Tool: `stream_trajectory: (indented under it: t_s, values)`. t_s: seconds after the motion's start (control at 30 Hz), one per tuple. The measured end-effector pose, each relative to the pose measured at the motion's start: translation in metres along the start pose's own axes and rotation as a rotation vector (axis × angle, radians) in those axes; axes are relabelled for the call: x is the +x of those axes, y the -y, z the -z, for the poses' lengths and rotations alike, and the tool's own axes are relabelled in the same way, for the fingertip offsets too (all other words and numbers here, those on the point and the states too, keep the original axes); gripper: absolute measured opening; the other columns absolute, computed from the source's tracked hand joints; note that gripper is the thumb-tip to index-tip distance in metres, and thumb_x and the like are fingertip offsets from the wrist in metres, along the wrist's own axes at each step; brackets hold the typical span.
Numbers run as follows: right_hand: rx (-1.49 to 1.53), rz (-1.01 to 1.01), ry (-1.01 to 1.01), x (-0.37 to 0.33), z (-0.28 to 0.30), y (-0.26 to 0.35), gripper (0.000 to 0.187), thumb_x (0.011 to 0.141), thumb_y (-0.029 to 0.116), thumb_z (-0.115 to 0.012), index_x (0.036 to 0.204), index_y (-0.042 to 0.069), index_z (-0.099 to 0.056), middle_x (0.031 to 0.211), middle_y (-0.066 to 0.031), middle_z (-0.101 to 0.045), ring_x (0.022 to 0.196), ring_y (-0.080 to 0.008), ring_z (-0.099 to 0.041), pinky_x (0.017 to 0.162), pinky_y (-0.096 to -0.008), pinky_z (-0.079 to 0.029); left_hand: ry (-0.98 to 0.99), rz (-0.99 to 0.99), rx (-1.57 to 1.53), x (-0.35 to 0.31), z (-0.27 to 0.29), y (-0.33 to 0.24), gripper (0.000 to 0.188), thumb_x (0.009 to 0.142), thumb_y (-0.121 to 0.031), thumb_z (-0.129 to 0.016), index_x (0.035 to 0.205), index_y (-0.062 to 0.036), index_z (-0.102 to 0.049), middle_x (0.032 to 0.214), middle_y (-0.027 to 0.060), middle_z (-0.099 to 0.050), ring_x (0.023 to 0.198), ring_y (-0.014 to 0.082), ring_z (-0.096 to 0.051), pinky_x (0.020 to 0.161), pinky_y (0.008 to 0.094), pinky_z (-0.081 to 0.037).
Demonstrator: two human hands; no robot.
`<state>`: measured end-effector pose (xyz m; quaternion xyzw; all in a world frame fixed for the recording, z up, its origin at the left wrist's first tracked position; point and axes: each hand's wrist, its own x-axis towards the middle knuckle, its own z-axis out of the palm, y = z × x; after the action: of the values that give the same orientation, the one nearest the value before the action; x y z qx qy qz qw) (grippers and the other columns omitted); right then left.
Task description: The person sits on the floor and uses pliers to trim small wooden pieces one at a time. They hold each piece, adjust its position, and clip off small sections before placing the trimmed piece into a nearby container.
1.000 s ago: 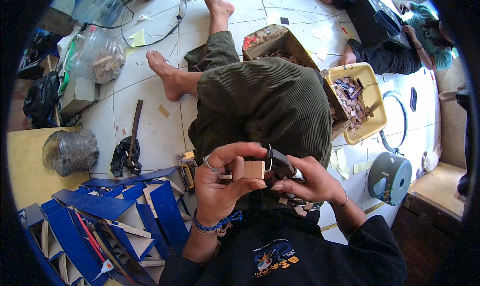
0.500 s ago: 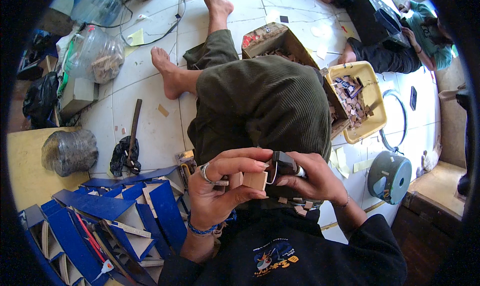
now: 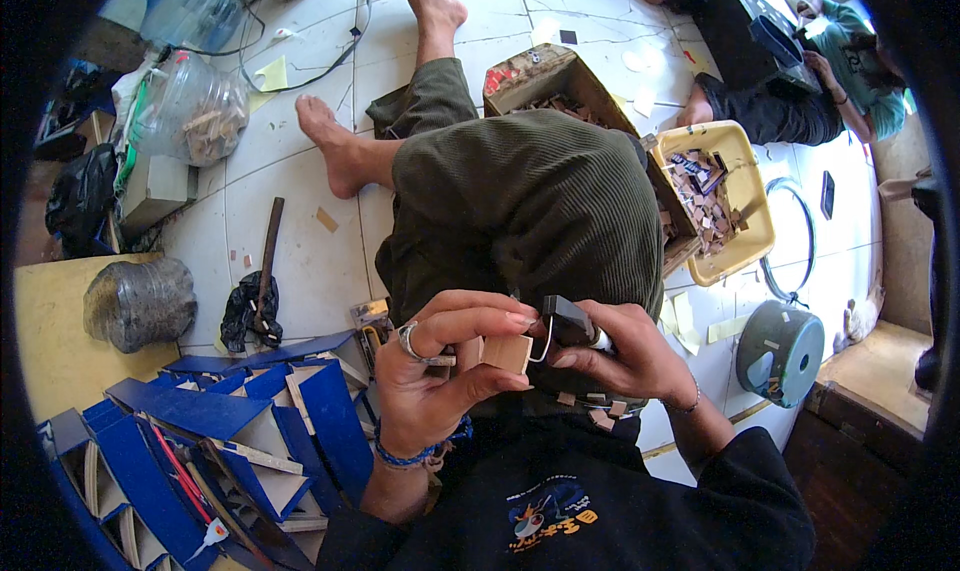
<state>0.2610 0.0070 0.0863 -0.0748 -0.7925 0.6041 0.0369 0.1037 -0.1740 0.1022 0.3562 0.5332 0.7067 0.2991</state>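
Observation:
In front of my lap, my left hand (image 3: 432, 356) pinches a small light-brown wooden block (image 3: 507, 355) between thumb and fingertips. Another small wooden piece shows behind it, partly covered by the fingers. My right hand (image 3: 635, 351) is closed around a black boxy tool (image 3: 568, 323) with a thin bent metal rod (image 3: 544, 343) at its front; its exact kind is not clear. The rod's end comes close to the block's right edge, and I cannot tell if they touch. Small brown chips (image 3: 600, 417) lie on my clothes below the right hand.
Blue-painted wooden frames (image 3: 330, 421) are stacked at the lower left. Ahead to the right stand a wooden box (image 3: 600, 96) and a yellow tub (image 3: 752, 221) of small pieces. A grey-green drum-shaped thing (image 3: 795, 356) stands on the right. Another person (image 3: 855, 71) sits at the far right.
The black tool and its metal rod have tilted and shifted slightly left in my right hand. The block in my left hand has turned a little. One bare foot has moved slightly left.

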Motion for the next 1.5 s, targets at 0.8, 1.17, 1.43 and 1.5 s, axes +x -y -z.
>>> stream_trajectory:
  t_s: [0.8, 1.17, 1.43, 1.5]
  values:
    - [-0.130, -0.033, -0.040, -0.001, 0.000, 0.010, 0.040, 0.090, 0.019, -0.079, 0.123, 0.004, -0.064, 0.104, -0.0160, -0.073, 0.094, -0.0381, -0.072, 0.079, -0.0428, -0.056, -0.081, 0.177, -0.118, -0.009, -0.006, -0.012, 0.046, 0.091, -0.013, -0.082, 0.131, -0.0006, -0.062, 0.110, 0.0135, -0.076, 0.088, 0.0080, -0.069, 0.074, 0.0189, -0.050]
    - [-0.137, -0.032, -0.101, 0.000, -0.010, 0.013, 0.038, 0.090, 0.016, -0.079, 0.122, 0.003, -0.063, 0.103, -0.0168, -0.072, 0.093, -0.0378, -0.072, 0.077, -0.0422, -0.056, -0.167, 0.039, 0.091, -0.013, -0.014, -0.016, 0.042, 0.096, -0.003, -0.072, 0.135, 0.0019, -0.059, 0.112, 0.0108, -0.069, 0.071, 0.0003, -0.048, 0.063, 0.0172, -0.038]
    - [-0.130, -0.061, -0.088, -0.002, -0.016, 0.005, 0.036, 0.092, 0.019, -0.077, 0.121, 0.003, -0.063, 0.100, -0.0174, -0.072, 0.090, -0.0385, -0.072, 0.074, -0.0425, -0.056, -0.213, 0.119, 0.097, -0.017, -0.015, -0.008, 0.039, 0.098, -0.008, -0.072, 0.135, 0.0003, -0.060, 0.115, 0.0079, -0.070, 0.067, -0.0004, -0.039, 0.059, 0.0169, -0.030]
    - [-0.130, -0.090, -0.063, -0.002, -0.015, 0.004, 0.036, 0.093, 0.020, -0.077, 0.121, 0.004, -0.062, 0.100, -0.0175, -0.072, 0.089, -0.0384, -0.072, 0.073, -0.0427, -0.056, -0.211, 0.143, 0.097, -0.017, -0.015, -0.008, 0.040, 0.098, -0.009, -0.072, 0.135, 0.0000, -0.060, 0.116, 0.0082, -0.071, 0.067, -0.0006, -0.038, 0.059, 0.0168, -0.031]
